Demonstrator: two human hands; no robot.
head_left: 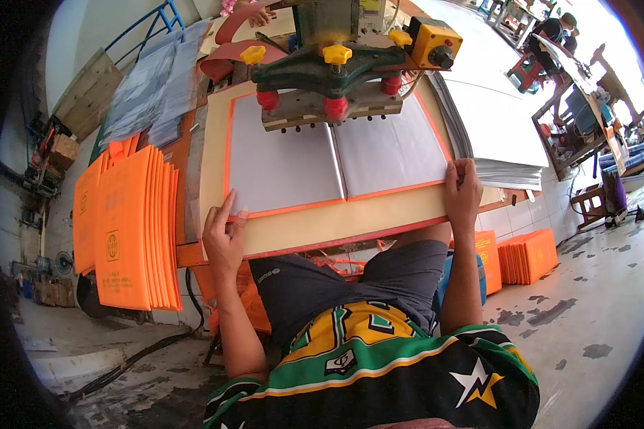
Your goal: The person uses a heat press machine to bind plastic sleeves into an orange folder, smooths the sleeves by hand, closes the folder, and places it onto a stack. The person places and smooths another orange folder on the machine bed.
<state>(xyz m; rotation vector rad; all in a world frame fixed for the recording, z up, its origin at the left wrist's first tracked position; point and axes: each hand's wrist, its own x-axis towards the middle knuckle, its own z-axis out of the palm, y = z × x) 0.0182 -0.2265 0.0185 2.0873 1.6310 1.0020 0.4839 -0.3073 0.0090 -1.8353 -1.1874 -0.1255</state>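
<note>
An orange folder [399,190] lies spread on a tan board [336,225], with pale sheets [286,157] over both halves and a dark gap between them. My left hand [225,236] rests at its lower left corner, index finger stretched out and thumb apart from it. At the lower right corner my right hand [464,189] is closed, its curled fingers gripping the folder's edge. A green press head [329,75] with yellow knobs and red feet holds a metal bar [333,107] over the folder's upper part, hiding some of it. I cannot tell whether the bar touches the sheets.
Stacked orange folders [132,236] hang over the table's left side. Clear plastic sleeves [150,86] lie behind them, and a thick stack of white sheets [501,121] stands on the right. More orange folders [526,257] sit on the floor. A person [554,32] sits far right; another person's hand [261,16] shows behind the press.
</note>
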